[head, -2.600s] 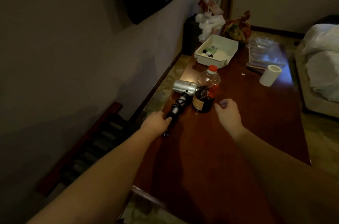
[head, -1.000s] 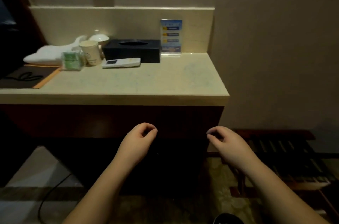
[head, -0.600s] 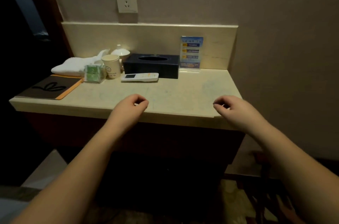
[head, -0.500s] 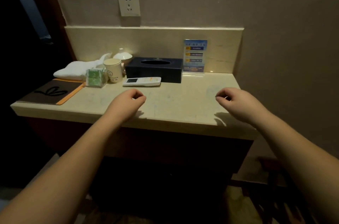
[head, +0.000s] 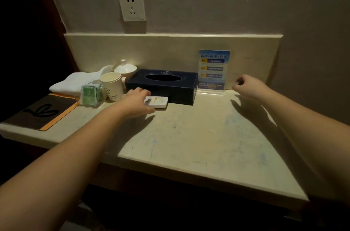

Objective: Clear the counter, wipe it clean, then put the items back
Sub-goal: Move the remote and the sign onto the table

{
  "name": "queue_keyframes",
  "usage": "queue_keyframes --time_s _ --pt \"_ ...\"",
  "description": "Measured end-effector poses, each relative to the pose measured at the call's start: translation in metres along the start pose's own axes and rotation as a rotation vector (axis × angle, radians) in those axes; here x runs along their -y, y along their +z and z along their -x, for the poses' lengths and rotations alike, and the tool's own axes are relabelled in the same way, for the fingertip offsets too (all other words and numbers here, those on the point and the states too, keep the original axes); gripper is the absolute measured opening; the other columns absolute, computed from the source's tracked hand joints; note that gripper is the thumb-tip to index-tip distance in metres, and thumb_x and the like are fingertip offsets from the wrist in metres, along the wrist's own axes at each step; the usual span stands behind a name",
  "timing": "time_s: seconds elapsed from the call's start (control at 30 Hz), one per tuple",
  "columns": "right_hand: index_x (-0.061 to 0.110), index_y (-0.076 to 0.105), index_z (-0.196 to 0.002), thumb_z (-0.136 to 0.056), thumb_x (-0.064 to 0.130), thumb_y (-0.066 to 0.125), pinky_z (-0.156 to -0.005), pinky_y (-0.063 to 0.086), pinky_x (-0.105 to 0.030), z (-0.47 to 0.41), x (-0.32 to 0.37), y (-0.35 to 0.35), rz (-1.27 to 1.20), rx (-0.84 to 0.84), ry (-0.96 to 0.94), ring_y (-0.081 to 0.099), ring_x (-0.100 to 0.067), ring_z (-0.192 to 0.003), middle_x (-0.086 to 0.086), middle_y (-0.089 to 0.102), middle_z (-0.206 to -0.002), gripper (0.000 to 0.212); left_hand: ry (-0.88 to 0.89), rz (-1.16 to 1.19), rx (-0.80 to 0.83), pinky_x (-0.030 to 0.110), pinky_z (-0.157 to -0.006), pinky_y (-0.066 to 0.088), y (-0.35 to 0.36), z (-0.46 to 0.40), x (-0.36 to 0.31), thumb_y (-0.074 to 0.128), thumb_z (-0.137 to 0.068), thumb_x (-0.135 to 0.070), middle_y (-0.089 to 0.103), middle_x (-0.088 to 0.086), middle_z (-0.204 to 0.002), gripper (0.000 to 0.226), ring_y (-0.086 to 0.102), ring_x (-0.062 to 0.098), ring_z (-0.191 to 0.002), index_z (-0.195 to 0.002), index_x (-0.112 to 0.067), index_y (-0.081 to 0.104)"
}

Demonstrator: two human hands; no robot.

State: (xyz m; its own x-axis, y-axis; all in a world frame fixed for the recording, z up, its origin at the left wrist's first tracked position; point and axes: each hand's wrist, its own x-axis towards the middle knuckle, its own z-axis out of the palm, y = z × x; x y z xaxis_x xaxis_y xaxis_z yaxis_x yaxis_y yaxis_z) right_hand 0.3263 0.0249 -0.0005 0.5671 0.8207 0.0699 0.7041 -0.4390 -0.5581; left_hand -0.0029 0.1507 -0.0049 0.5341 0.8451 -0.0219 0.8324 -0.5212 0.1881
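A pale stone counter (head: 198, 136) runs along the wall. My left hand (head: 135, 104) reaches over the left end of a white remote (head: 160, 101) and lies on it, fingers fairly straight, thumb by its front edge. The remote sits in front of a dark tissue box (head: 164, 83). My right hand (head: 248, 87) hovers to the right of a blue sign stand (head: 213, 71), fingers loosely curled and holding nothing.
At the left stand a paper cup (head: 111, 87), a clear holder of green packets (head: 90, 95), a white lidded cup (head: 125, 69), a folded white towel (head: 75, 83) and a black and orange mat (head: 37, 113). A wall socket (head: 132, 6) is above.
I turned from the wooden table with the hairdryer and bottle to this counter. Both hands moved forward over it; the left now lies on the remote, the right is near the sign.
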Motion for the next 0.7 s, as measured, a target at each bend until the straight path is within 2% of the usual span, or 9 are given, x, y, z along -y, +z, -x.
queue_keyframes --time_s 0.13,0.27,0.37,0.47,0.57,0.7 --pt "0.010 0.046 -0.133 -0.094 0.029 0.057 -0.083 0.049 -0.037 -0.026 -0.004 0.010 -0.050 -0.029 0.005 0.056 -0.024 -0.100 -0.012 0.056 -0.125 0.045 -0.006 -0.097 0.015 0.042 -0.106 0.033 0.004 -0.015 0.006 0.067 -0.083 -0.050 0.038 0.004 -0.145 0.076 0.036 0.023 -0.130 -0.147 -0.023 0.034" --pt "0.012 0.051 -0.127 -0.094 0.033 0.057 -0.075 0.048 -0.034 -0.038 -0.006 0.021 -0.098 -0.037 -0.041 0.057 -0.021 -0.092 -0.008 0.060 -0.117 0.039 -0.019 -0.116 0.020 0.040 -0.104 0.033 0.009 -0.022 0.011 0.065 -0.083 -0.053 0.040 0.003 -0.140 0.070 0.037 0.022 -0.125 -0.141 -0.025 0.040" --pt "0.016 0.052 -0.126 -0.093 0.034 0.059 -0.076 0.056 -0.038 -0.042 -0.006 0.027 -0.186 0.015 -0.058 0.062 -0.019 -0.090 -0.003 0.063 -0.114 0.038 -0.021 -0.115 0.005 0.039 -0.100 0.034 0.010 -0.026 0.014 0.066 -0.082 -0.054 0.042 0.002 -0.136 0.065 0.038 0.021 -0.121 -0.136 -0.026 0.043" --pt "0.019 0.053 -0.125 -0.093 0.034 0.058 -0.073 0.054 -0.034 -0.042 -0.003 0.031 -0.229 0.036 -0.061 0.062 -0.017 -0.089 0.000 0.063 -0.111 0.036 -0.004 -0.113 0.020 0.036 -0.095 0.035 0.009 -0.030 0.016 0.067 -0.081 -0.055 0.045 0.001 -0.130 0.060 0.040 0.018 -0.115 -0.129 -0.026 0.045" --pt "0.019 0.054 -0.124 -0.095 0.033 0.056 -0.069 0.049 -0.030 -0.042 -0.001 0.034 -0.240 0.038 -0.074 0.061 -0.016 -0.088 0.002 0.063 -0.108 0.033 0.026 -0.113 0.059 0.035 -0.097 0.037 0.004 -0.031 0.017 0.068 -0.082 -0.051 0.048 -0.002 -0.127 0.056 0.042 0.014 -0.112 -0.127 -0.026 0.046" --pt "0.020 0.057 -0.120 -0.097 0.029 0.053 -0.078 0.051 -0.035 -0.042 0.003 0.038 -0.251 0.036 -0.083 0.061 -0.019 -0.093 0.000 0.064 -0.110 0.025 0.088 -0.106 0.138 0.031 -0.100 0.039 -0.007 -0.028 0.019 0.068 -0.086 -0.039 0.048 -0.003 -0.134 0.056 0.045 0.012 -0.114 -0.135 -0.025 0.044"
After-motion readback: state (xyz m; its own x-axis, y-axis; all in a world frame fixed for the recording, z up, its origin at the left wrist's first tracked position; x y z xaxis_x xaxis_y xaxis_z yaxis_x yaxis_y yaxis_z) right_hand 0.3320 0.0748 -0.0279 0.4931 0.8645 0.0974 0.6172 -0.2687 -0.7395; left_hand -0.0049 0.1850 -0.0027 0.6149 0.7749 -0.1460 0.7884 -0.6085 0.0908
